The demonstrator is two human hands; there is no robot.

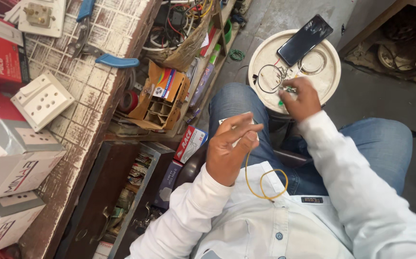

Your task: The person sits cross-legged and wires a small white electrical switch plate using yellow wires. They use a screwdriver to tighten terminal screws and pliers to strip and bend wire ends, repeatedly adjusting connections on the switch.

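My left hand (229, 148) is raised over my lap, fingers pinched on a thin yellow wire (265, 184) that loops down over my white shirt. My right hand (301, 98) reaches forward to a round white lid (330, 62) on a bucket between my knees, its fingers closed on a small metal and green part at the lid's near edge. On the lid lie a black phone (305, 39), a coil of thin wire (269, 77) and a clear ring (313, 62).
A worn white workbench (100, 91) at left carries white switch plates (42, 100), boxes (11, 158) and blue-handled pliers (100, 57). Shelves beside it hold a cardboard box (162, 96), tangled cables (181, 24) and tape rolls. An open drawer (131, 192) sits below.
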